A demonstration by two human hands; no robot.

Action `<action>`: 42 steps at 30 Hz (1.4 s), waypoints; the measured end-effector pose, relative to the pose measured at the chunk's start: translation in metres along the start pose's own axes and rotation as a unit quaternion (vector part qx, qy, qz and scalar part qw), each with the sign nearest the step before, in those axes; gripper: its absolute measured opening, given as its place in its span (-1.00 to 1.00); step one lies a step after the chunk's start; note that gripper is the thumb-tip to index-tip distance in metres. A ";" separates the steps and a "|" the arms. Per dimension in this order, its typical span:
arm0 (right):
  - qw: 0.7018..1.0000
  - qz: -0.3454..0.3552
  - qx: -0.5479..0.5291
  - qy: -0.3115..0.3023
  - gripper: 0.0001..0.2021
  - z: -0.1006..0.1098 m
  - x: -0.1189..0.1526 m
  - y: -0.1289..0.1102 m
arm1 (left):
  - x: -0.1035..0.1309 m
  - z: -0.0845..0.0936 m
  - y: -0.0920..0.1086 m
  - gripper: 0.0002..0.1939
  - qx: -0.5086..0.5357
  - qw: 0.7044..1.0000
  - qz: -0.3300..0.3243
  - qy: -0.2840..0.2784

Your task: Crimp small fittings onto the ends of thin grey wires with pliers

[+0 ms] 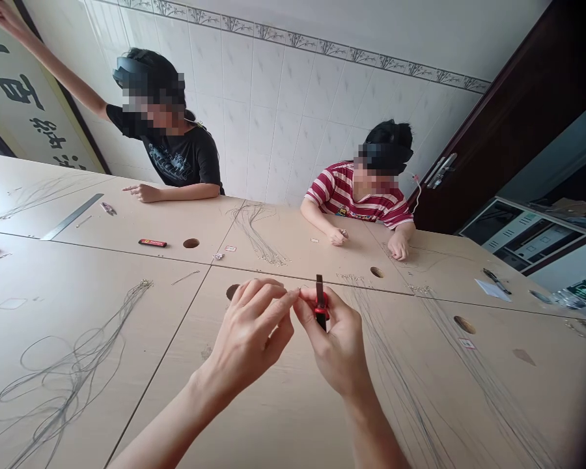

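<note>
Over the near middle of the table, my left hand (pixel 254 319) and my right hand (pixel 336 339) meet at the fingertips. My left thumb and forefinger are pinched together; whatever lies between them is too small to make out. A small red-and-black tool (pixel 321 303) stands upright in my right hand, held against the palm, and its exact kind is not plain. The right thumb and forefinger also press together at the left fingertips. To the right run long thin grey cords (pixel 383 345) with small metal-looking ends; another looped bundle of cords (pixel 85 365) lies at left.
Across the table sit a person in black (pixel 180 156), one arm raised, and a person in red stripes (pixel 359 192). Between us lie more cords (pixel 258 234), a steel ruler (pixel 73 216), a red-and-black box cutter (pixel 152 243) and a cable hole (pixel 191 243). A bottle (pixel 583 291) lies far right.
</note>
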State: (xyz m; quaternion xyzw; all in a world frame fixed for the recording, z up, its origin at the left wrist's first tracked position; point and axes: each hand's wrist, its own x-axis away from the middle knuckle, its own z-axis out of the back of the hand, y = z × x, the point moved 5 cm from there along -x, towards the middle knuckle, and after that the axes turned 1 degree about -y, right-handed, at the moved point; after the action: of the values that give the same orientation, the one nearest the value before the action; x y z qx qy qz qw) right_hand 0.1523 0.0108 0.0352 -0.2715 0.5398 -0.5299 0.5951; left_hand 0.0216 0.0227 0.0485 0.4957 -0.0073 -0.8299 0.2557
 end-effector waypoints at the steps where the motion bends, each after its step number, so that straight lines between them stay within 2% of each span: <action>1: 1.000 -0.001 0.001 0.005 -0.83 0.001 -0.001 0.001 | 0.000 -0.001 0.000 -0.59 0.030 0.999 0.016 0.002; 5: 1.000 0.001 0.014 0.015 -0.80 0.003 -0.004 0.004 | 0.001 -0.004 -0.001 -0.65 0.123 0.989 0.079 -0.003; 10: 0.998 0.014 0.056 0.002 -0.81 0.008 -0.006 0.005 | 0.002 -0.005 -0.005 -0.70 0.172 0.974 0.145 -0.022; 13: 0.995 0.001 0.079 -0.063 -0.82 0.008 -0.006 0.005 | 0.004 -0.001 -0.014 -0.73 0.190 0.957 0.221 -0.010; 15: 0.990 -0.012 0.082 -0.116 -0.83 0.007 -0.005 0.004 | 0.005 -0.001 -0.020 -0.71 0.213 0.942 0.258 -0.021; 17: 0.985 -0.012 0.078 -0.153 -0.83 0.007 -0.004 0.000 | 0.006 -0.006 -0.024 -0.68 0.269 0.917 0.287 -0.073; 20: 0.980 -0.009 0.068 -0.186 -0.81 0.008 -0.002 -0.003 | 0.008 -0.019 -0.026 -0.67 0.375 0.856 0.320 -0.155; 22: 0.977 -0.017 0.058 -0.206 -0.81 0.009 -0.001 -0.003 | 0.008 -0.024 -0.025 -0.70 0.427 0.821 0.328 -0.188; 25: 0.973 -0.025 0.048 -0.225 -0.80 0.012 0.000 -0.002 | 0.007 -0.029 -0.023 -0.76 0.466 0.793 0.321 -0.223; 29: 0.968 -0.032 0.044 -0.245 -0.80 0.015 0.001 -0.001 | 0.009 -0.029 -0.025 -0.82 0.473 0.783 0.334 -0.228; 34: 0.966 -0.037 0.043 -0.252 -0.81 0.016 0.001 -0.002 | 0.011 -0.024 -0.032 -0.88 0.448 0.798 0.356 -0.191; 38: 0.968 -0.043 0.039 -0.245 -0.83 0.016 0.001 -0.002 | 0.010 -0.020 -0.034 -0.90 0.460 0.796 0.358 -0.166; 42: 0.966 -0.042 0.048 -0.249 -0.82 0.017 0.001 -0.002 | 0.008 -0.017 -0.030 -0.89 0.462 0.784 0.371 -0.185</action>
State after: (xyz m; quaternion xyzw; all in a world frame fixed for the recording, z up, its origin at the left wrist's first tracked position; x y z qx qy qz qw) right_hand 0.1670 0.0056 0.0409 -0.3885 0.3362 -0.4958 0.7002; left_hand 0.0201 0.0491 0.0250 0.3502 -0.6209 -0.6439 0.2780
